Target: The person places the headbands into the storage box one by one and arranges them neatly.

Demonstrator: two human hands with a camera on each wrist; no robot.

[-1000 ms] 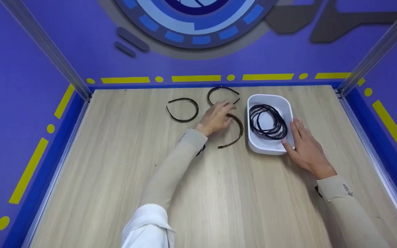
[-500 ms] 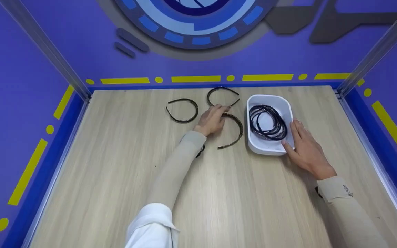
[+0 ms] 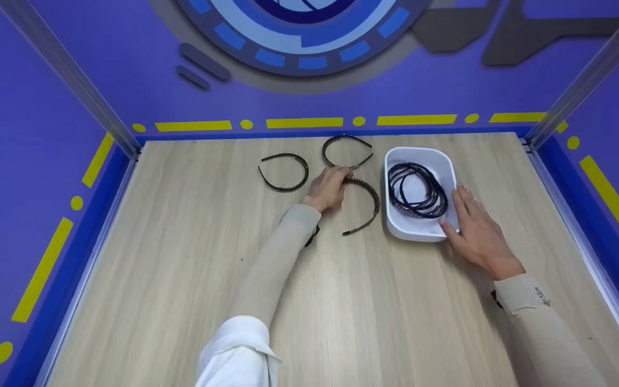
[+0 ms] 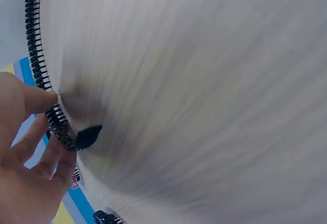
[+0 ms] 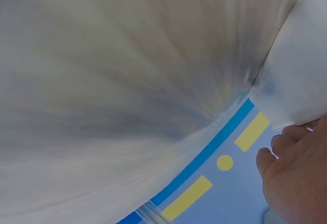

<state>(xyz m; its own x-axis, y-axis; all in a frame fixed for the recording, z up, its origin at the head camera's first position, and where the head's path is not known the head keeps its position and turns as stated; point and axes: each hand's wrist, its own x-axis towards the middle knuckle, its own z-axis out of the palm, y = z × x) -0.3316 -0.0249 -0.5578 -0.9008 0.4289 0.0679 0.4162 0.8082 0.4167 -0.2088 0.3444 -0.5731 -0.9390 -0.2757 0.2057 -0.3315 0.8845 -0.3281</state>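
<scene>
My left hand (image 3: 328,189) pinches one end of a dark toothed headband (image 3: 375,201) on the table. In the left wrist view, thumb and fingers close about the headband's teeth (image 4: 34,35), with its dark tip poking out past the fingers. The white plastic bin (image 3: 419,235) to the right holds several black headbands (image 3: 432,185) in a tangled pile. My right hand (image 3: 476,234) holds the bin's right wall, fingers along the outside and thumb over the rim. The right wrist view shows the fingers beside the bin's pale outer wall (image 5: 296,66).
Two more headbands lie on the wooden table (image 3: 180,258): a left headband (image 3: 307,171) and a back headband (image 3: 326,148), the latter just behind my left fingers. Blue-purple panels (image 3: 309,102) bound the table at the back and both sides.
My left hand has drawn back slightly to the left and taken hold of the headband's end. That headband's near end has shifted slightly right. The right hand and bin stay put.
</scene>
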